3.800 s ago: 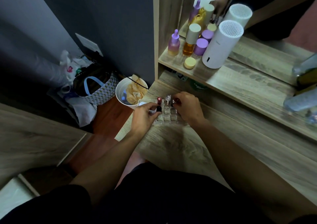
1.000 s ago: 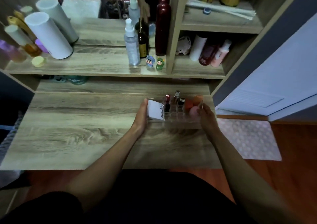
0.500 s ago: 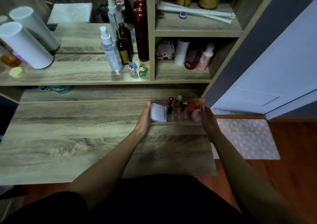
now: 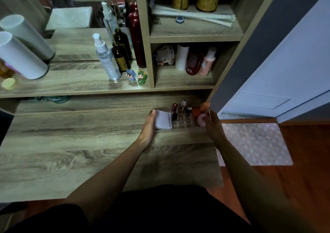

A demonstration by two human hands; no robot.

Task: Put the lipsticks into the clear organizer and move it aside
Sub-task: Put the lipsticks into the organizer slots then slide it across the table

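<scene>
The clear organizer (image 4: 184,125) rests at the back right corner of the wooden desk (image 4: 71,154). Several lipsticks (image 4: 182,108) stand upright in its middle cells. A white packet (image 4: 163,119) lies in its left section, and orange and pink makeup sponges (image 4: 200,114) fill the right section. My left hand (image 4: 148,127) presses flat against the organizer's left end. My right hand (image 4: 213,125) grips its right end. Both hands hold it from the sides.
A shelf just behind holds a spray bottle (image 4: 106,59), a brown bottle (image 4: 121,58), two small figurines (image 4: 136,76) and a white cylinder (image 4: 21,58). The cubby (image 4: 184,61) to the right holds several bottles. The desk's right edge drops to a pink mat (image 4: 253,143).
The organizer has gone from the desk's left end to its back right corner between both hands. Over the last half second it shifted only slightly.
</scene>
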